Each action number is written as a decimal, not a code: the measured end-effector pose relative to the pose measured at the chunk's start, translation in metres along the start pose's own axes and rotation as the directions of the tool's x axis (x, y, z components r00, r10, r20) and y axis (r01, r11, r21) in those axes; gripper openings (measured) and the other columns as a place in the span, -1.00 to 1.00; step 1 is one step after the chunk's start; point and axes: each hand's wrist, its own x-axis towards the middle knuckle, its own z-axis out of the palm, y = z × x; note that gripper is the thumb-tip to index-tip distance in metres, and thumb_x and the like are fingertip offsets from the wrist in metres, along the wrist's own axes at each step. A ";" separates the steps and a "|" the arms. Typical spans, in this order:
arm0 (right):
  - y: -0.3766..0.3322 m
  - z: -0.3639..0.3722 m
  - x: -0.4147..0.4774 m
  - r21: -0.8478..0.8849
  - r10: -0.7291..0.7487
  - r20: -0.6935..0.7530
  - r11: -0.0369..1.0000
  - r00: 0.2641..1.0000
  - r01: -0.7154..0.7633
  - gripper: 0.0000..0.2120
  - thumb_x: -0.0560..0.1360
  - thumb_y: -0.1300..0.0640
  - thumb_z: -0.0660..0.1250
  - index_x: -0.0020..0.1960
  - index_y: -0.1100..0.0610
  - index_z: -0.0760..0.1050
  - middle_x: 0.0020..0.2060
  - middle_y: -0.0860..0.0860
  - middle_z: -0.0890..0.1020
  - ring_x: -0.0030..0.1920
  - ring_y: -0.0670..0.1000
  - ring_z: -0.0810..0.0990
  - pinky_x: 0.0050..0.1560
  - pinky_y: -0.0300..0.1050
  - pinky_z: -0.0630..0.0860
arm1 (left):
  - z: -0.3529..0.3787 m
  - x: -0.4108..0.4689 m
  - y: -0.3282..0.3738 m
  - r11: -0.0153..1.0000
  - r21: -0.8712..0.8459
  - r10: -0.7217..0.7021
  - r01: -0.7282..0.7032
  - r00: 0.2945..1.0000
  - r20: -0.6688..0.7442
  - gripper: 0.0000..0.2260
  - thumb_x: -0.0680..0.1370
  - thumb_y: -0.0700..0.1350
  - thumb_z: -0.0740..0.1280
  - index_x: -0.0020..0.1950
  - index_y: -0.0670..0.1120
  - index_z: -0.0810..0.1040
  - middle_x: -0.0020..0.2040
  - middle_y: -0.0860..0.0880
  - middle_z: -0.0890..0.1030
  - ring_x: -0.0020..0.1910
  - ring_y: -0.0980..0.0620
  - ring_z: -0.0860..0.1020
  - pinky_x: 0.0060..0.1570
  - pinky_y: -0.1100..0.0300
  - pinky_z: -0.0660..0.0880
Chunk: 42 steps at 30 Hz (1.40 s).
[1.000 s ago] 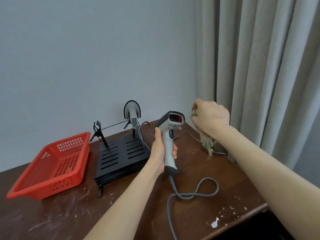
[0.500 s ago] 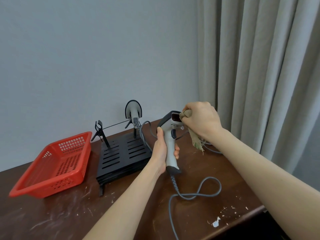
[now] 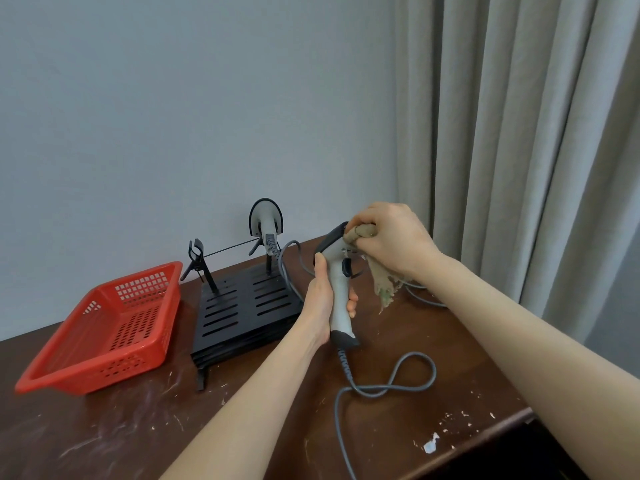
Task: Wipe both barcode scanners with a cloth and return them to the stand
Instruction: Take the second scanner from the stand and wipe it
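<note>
My left hand (image 3: 320, 299) grips the handle of a grey and black barcode scanner (image 3: 337, 289), holding it upright over the table. Its grey cable (image 3: 394, 384) loops across the wood. My right hand (image 3: 391, 242) is closed around a tan cloth (image 3: 382, 282) and presses it onto the scanner's head, hiding the scan window. The cloth's frayed end hangs down beside the handle. A second scanner (image 3: 266, 221) hangs in the right holder of the black slotted stand (image 3: 242, 306). The stand's left holder (image 3: 197, 256) holds nothing.
A red plastic basket (image 3: 104, 327) sits left of the stand. The dark wooden table (image 3: 121, 438) is scratched and paint-flecked, with its front-right edge near my right forearm. Grey curtains (image 3: 519, 150) hang at the right, a plain wall behind.
My right hand moved left with the cloth from beside the scanner onto its head, covering the scan window. My left hand kept the scanner upright, roughly in place.
</note>
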 end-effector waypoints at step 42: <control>0.022 -0.013 -0.005 -0.301 0.212 0.003 0.932 0.977 -0.201 -0.80 0.50 0.13 0.26 0.06 0.00 0.61 0.03 0.04 0.59 0.06 0.14 0.53 -0.08 -0.07 0.43 | -0.008 -0.001 0.003 1.000 -0.007 0.019 -0.019 0.999 -0.037 -0.34 0.52 0.37 -0.02 -0.29 -0.20 0.45 -0.52 -0.10 0.45 -0.61 0.03 0.37 -0.56 0.26 0.35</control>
